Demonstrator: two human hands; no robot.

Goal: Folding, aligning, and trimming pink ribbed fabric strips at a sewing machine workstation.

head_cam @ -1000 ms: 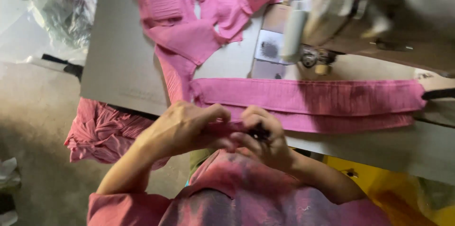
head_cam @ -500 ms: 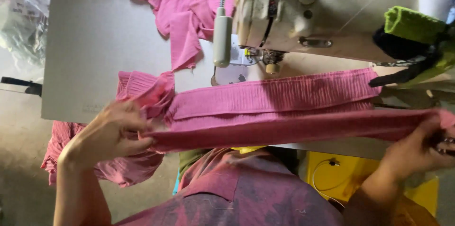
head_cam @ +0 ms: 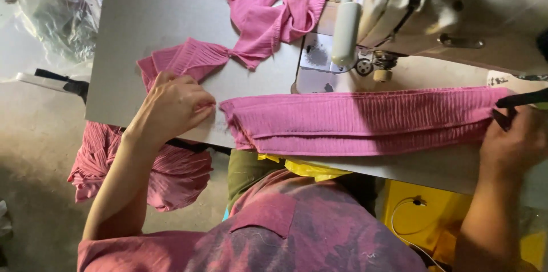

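A long folded band of pink ribbed fabric (head_cam: 365,122) is laid flat across the grey surface (head_cam: 142,32), just in front of the off-white sewing machine (head_cam: 445,15). The band's left end lies just beside the left hand (head_cam: 171,106); its right end reaches the right hand (head_cam: 514,140).

Left hand: fingers loosely curled, resting on the surface edge, fingertips beside the band's end; nothing is seen gripped.

Right hand: closed at the band's right end, where a dark scissor-like tool (head_cam: 516,103) is seen. Whether the tool, the fabric or both are held cannot be told.

Progress, as judged: the band is folded and stretched out straight, but it lies clear of the needle area (head_cam: 379,66), so stitching of this piece appears not yet begun.

More pink ribbed pieces (head_cam: 268,9) are heaped at the surface's far side, and a bundle of pink cloth (head_cam: 148,169) hangs below the near edge.
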